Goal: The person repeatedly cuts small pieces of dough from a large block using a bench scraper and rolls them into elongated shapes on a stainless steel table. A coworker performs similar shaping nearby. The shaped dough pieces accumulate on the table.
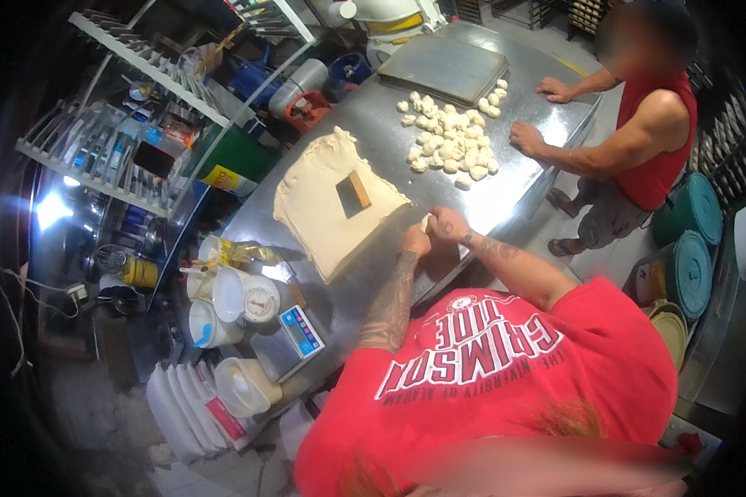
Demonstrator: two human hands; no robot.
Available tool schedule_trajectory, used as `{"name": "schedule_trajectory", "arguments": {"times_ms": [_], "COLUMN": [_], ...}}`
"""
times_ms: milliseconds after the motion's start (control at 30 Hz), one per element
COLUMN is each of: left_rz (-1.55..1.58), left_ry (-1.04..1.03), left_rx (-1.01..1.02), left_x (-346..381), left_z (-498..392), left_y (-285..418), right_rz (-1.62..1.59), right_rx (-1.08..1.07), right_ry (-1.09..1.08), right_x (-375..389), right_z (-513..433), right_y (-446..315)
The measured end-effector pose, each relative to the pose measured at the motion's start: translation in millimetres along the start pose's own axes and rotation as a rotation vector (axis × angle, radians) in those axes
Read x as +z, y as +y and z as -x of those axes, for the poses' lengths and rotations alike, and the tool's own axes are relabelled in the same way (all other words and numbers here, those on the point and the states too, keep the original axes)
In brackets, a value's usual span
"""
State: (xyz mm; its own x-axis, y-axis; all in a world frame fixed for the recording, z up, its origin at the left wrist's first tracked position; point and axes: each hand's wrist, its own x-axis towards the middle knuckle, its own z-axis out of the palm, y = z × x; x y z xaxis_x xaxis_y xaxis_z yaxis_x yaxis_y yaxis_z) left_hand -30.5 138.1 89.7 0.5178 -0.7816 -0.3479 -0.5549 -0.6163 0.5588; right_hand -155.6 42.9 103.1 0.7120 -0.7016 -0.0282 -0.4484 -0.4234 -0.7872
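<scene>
At the steel table's near edge my left hand (417,240) and my right hand (449,223) are together, both closed around a small piece of dough (427,221) that shows between their fingers. Left of them lies a large flat slab of dough (317,205). On it rests a dough scraper (354,194) with a wooden handle. Beyond my hands, a heap of small dough balls (454,140) sits on the bare metal, with a few more beside a stack of metal baking trays (441,65).
A co-worker (653,136) stands across the right corner, hands on the steel table (373,118). A digital scale (299,333), a dial scale (261,299) and plastic tubs (214,323) stand at the left end. A wire rack (149,62) stands beyond the far side; lidded bins (690,273) are at right.
</scene>
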Motion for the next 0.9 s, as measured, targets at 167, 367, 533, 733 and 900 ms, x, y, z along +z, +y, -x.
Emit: {"name": "schedule_trajectory", "arguments": {"times_ms": [167,367,533,733,900], "left_rz": [-0.116,0.024,-0.231,-0.049,0.247], "left_ry": [-0.036,-0.081,-0.278,0.045,0.178], "left_rx": [0.019,-0.038,0.197,0.193,0.085], "left_x": [22.0,28.8,20.3,8.3,1.4], "left_z": [-5.0,-29.6,-76.5,-2.0,33.0], "left_y": [9.3,-55.1,-103.5,-40.0,-28.6], "right_rz": [0.239,0.429,0.3,0.23,-0.005], "right_rx": [0.336,-0.164,-0.539,-0.286,-0.076], "right_ry": [-0.192,-0.556,-0.137,-0.17,-0.254], "right_x": [-1.4,-22.5,-27.1,-14.5,7.5], "right_z": [-30.7,-17.3,-48.4,-63.2,3.7], "right_y": [-19.5,-29.0,-74.5,-41.8,4.6]}}
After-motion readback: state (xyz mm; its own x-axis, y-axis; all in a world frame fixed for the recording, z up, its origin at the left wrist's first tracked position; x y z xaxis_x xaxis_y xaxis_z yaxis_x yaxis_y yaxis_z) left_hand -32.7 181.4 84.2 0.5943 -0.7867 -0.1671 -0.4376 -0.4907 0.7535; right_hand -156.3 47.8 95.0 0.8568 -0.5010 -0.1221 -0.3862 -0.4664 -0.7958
